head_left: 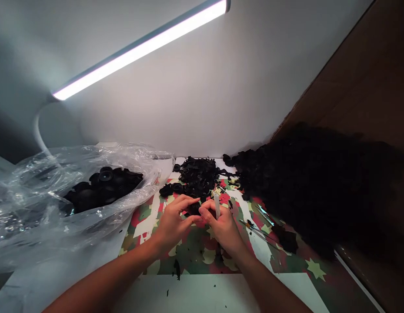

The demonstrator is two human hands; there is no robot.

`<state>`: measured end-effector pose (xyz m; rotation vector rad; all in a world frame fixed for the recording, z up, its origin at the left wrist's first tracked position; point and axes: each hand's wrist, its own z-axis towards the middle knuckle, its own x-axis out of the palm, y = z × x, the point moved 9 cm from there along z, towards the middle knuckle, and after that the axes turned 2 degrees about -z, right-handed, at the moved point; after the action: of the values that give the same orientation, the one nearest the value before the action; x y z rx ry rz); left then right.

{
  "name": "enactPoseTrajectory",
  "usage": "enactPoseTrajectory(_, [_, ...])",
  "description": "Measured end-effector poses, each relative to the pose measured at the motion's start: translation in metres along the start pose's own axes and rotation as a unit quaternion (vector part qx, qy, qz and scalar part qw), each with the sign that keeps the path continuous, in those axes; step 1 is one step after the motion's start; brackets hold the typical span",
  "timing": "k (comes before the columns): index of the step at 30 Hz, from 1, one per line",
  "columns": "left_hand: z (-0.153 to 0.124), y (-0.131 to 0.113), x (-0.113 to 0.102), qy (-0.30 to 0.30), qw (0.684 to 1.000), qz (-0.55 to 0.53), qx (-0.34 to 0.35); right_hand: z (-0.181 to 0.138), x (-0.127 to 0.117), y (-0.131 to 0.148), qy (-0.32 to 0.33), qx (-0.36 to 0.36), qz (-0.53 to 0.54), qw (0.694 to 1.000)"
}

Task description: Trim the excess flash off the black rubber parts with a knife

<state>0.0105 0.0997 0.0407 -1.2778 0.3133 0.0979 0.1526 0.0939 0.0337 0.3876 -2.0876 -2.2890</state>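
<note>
Between thumb and fingers, my left hand point(176, 221) grips a small black ribbed part point(194, 208), which looks like rubber or plastic. My right hand point(224, 224) is closed around a slim tool with a whitish, pen-like handle point(217, 205) that sticks up past the fingers. Its fingertips meet the right side of the black part, and the tool's working end is hidden. Just beyond both hands lies a heap of thin black scraps point(198, 171). Several black round pieces point(171, 188) rest at its left edge.
On the left, an open clear plastic bag point(156, 178) holds black round parts point(105, 184). A large black pile point(319, 187) fills the right side against a cardboard panel point(361, 74). Thin metal tools point(265, 215) lie on the patterned sheet point(202, 256). A lit lamp point(143, 50) hangs above.
</note>
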Motion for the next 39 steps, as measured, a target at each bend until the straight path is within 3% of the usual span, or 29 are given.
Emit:
enactPoseTrajectory(3, [-0.002,-0.003,0.001,0.0,1.0,0.01,0.015,0.001,-0.002,0.001,-0.008,-0.001,0.009,1.0])
enactPoseTrajectory(7, [0.0,-0.007,-0.005,-0.014,0.998,-0.058,0.018,-0.002,-0.007,0.007,-0.047,-0.016,0.011,0.999])
enactPoseTrajectory(10, [0.002,-0.011,-0.012,-0.041,0.994,-0.101,0.028,-0.005,-0.006,0.003,-0.064,0.024,0.05,0.996])
enactPoseTrajectory(14, [0.001,-0.007,-0.014,-0.061,0.991,-0.123,0.008,-0.007,0.001,-0.006,-0.041,0.07,0.077,0.994])
enactPoseTrajectory(21, [0.002,0.0,-0.008,-0.031,0.997,-0.069,-0.002,0.002,-0.016,0.013,-0.045,-0.031,-0.026,0.998])
enactPoseTrajectory(26, [0.003,-0.001,-0.001,0.0,0.999,-0.031,0.011,-0.001,-0.015,0.032,-0.035,-0.119,-0.107,0.986])
enactPoseTrajectory(29, [0.002,-0.004,0.005,0.016,1.0,-0.002,0.026,-0.001,-0.016,0.017,-0.071,-0.074,-0.078,0.992])
enactPoseTrajectory(32, [0.001,-0.006,0.007,0.014,0.999,0.008,0.034,0.002,-0.014,-0.009,-0.091,0.013,0.02,0.996])
enactPoseTrajectory(35, [0.0,-0.004,0.007,0.011,1.0,-0.004,0.027,0.007,-0.019,-0.03,-0.119,0.079,0.132,0.981])
enactPoseTrajectory(39, [0.0,0.002,0.003,0.011,0.999,-0.029,0.005,0.014,-0.041,-0.035,-0.138,0.093,0.173,0.971])
